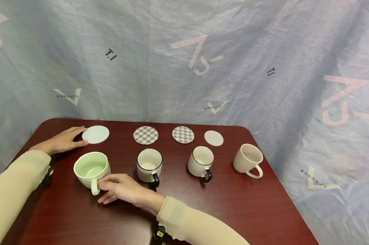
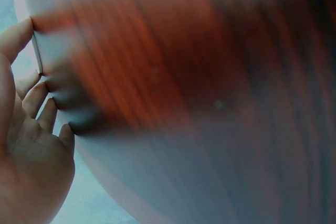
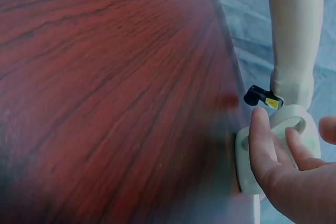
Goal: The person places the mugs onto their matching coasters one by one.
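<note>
At the far left of the table, my left hand [image 1: 65, 140] touches the left side of a round white coaster [image 1: 97, 134], index finger and thumb apart at its rim. In the left wrist view the coaster [image 2: 35, 51] shows edge-on between the fingertips. A pale green mug [image 1: 90, 169] stands upright in front of it, handle towards me. Beside that handle is my right hand [image 1: 123, 189], its fingers loosely extended at the handle's right side. The right wrist view shows the mug's handle [image 3: 294, 113] just behind the fingers, with the thumb held apart.
Two white mugs with black rims and handles, a left one [image 1: 149, 166] and a right one [image 1: 201, 161], stand right of the green mug. A cream mug [image 1: 248, 160] is farther right. Behind them lie two plaid coasters [image 1: 145, 135] and a smaller white coaster [image 1: 214, 138]. A grey curtain [image 1: 147, 68] hangs behind.
</note>
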{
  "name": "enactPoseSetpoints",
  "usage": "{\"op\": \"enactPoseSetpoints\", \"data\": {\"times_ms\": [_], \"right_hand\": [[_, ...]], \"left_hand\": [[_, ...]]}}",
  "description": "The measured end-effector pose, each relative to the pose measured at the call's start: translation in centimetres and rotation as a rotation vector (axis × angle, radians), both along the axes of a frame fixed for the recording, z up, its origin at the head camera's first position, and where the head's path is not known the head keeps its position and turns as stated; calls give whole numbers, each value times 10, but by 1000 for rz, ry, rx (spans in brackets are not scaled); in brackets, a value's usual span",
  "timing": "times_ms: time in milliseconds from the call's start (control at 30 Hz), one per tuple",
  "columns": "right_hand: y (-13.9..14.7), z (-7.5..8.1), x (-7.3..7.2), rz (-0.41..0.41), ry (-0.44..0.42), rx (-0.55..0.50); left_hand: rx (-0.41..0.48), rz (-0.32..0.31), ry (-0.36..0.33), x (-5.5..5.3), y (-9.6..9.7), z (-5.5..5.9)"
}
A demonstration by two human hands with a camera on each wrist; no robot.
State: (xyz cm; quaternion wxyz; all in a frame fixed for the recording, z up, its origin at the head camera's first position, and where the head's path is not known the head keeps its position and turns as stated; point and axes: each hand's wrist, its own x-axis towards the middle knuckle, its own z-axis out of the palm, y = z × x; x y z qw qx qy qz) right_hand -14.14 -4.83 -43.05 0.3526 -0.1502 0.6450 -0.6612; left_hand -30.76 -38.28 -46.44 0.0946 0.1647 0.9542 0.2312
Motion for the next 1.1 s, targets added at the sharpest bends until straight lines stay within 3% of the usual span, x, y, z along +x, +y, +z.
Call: {"op": "enactPoseSetpoints", "data": {"times_ms": [300,667,1100], "right_hand": [[-9,-2,3,-44,-6,-8],[-18,-6,4,-52,-83,-82],[-31,-9,10,-191,-127,-102]], "left_hand": [[23,0,5,4,-4,0],[50,3,-17,2,0,1],[51,-7,-18,2,1,1]]}}
